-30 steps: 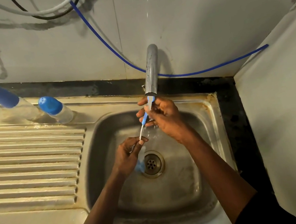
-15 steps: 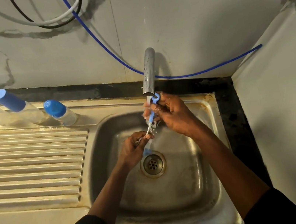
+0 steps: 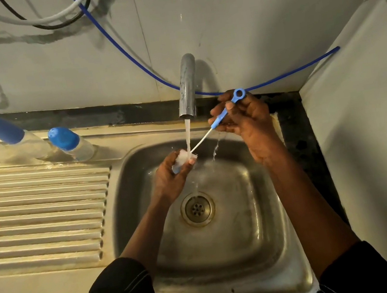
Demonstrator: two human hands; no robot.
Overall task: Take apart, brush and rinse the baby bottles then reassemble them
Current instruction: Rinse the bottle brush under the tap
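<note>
The right hand (image 3: 247, 122) keeps a closed grip on the blue handle of the brush (image 3: 219, 118), fingers and thumb pinching it just below the ring end, to the right of the tap (image 3: 186, 86). The left hand (image 3: 169, 178) keeps a closed grip around the white bristle head (image 3: 184, 156), holding it in the water stream (image 3: 188, 134) over the sink (image 3: 248, 213), above the drain. Three baby bottles (image 3: 70, 144) with blue caps sit at the back edge of the draining board (image 3: 32, 209), well apart from both hands.

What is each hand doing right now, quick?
Left hand: grips the bristles of the small brush.
Right hand: pinches that brush's other end.
</note>
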